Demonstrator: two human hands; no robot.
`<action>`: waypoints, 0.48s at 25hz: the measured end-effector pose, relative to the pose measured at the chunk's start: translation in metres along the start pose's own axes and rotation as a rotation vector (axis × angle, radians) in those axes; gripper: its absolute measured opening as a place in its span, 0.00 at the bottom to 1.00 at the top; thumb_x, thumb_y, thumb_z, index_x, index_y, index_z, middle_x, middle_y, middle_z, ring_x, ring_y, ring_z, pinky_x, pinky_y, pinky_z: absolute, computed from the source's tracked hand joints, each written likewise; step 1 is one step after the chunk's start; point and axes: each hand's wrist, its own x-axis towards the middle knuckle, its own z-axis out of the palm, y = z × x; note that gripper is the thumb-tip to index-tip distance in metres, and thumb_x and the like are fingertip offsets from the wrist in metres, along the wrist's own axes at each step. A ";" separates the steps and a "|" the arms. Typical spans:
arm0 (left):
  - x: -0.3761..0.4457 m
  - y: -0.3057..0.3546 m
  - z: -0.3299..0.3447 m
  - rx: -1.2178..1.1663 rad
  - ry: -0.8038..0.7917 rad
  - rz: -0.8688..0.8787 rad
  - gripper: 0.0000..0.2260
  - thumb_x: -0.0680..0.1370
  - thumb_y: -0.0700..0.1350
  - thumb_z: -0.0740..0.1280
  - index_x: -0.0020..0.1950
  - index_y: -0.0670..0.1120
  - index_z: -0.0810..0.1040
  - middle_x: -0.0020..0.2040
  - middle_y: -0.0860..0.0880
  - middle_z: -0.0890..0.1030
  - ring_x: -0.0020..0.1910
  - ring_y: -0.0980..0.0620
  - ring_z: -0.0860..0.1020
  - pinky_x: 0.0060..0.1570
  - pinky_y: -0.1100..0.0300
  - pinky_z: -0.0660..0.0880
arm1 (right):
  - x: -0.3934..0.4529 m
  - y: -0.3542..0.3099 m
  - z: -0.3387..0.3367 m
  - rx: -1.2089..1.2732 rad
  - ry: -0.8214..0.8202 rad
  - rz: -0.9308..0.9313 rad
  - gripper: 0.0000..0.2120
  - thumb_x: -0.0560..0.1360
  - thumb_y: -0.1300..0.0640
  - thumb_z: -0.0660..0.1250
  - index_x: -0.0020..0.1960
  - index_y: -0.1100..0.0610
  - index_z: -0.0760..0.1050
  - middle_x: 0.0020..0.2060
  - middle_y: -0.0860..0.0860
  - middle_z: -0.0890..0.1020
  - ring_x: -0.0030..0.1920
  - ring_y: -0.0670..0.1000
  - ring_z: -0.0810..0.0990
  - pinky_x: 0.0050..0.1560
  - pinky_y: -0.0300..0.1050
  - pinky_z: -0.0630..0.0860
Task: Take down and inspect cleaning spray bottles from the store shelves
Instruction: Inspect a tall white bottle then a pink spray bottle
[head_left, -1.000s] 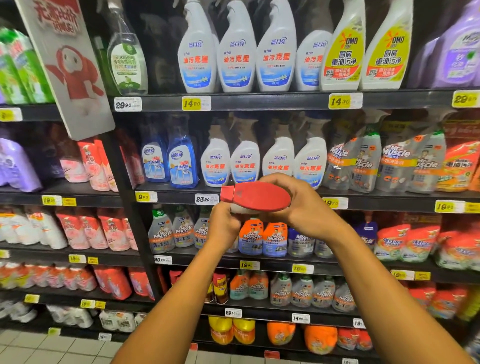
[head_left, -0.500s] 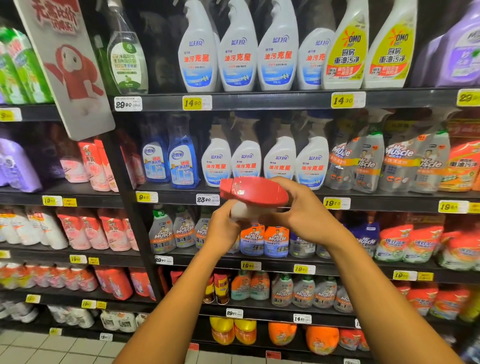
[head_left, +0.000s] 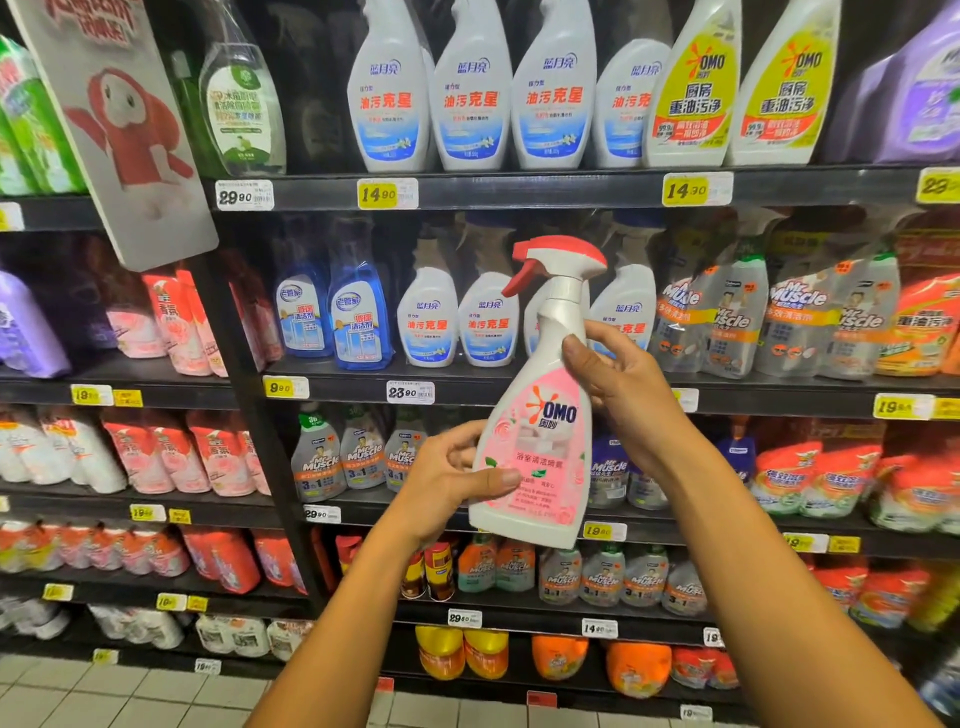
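Observation:
A pink-and-white OMO spray bottle (head_left: 540, 431) with a red trigger head stands upright in the air in front of the shelves, its pink label facing me. My left hand (head_left: 447, 478) grips its lower left side, thumb across the label. From the right, my right hand (head_left: 623, 384) holds the bottle's shoulder and neck, with its thumb on the front.
Black store shelves (head_left: 519, 189) fill the view. White spray bottles (head_left: 470, 88) and yellow OMO bottles (head_left: 693, 88) stand on the top row, Mr Muscle bottles (head_left: 737, 317) to the right, refill pouches (head_left: 176, 322) to the left. A hanging sign (head_left: 119, 130) juts out at upper left.
The bottle was tipped toward me, showing only its red top; both hands have turned it upright so the label faces me.

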 end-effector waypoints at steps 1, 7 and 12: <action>0.000 0.002 0.002 -0.010 0.004 0.003 0.21 0.65 0.41 0.78 0.56 0.52 0.83 0.52 0.42 0.86 0.52 0.42 0.84 0.46 0.52 0.82 | 0.000 0.000 0.000 0.002 -0.008 0.013 0.23 0.71 0.46 0.72 0.65 0.48 0.76 0.44 0.52 0.87 0.45 0.53 0.87 0.40 0.43 0.81; -0.002 0.013 0.009 -0.026 0.031 0.008 0.18 0.66 0.42 0.77 0.55 0.50 0.84 0.52 0.41 0.85 0.52 0.41 0.84 0.46 0.53 0.81 | 0.005 -0.002 -0.003 0.011 -0.062 0.074 0.18 0.77 0.57 0.67 0.66 0.44 0.76 0.49 0.56 0.86 0.50 0.57 0.86 0.49 0.53 0.82; -0.008 0.019 0.011 -0.048 0.041 0.010 0.18 0.67 0.44 0.76 0.56 0.48 0.83 0.53 0.41 0.85 0.52 0.41 0.84 0.47 0.55 0.81 | 0.008 -0.008 0.001 -0.057 -0.064 0.051 0.15 0.77 0.56 0.68 0.63 0.45 0.78 0.50 0.54 0.86 0.51 0.58 0.85 0.57 0.60 0.80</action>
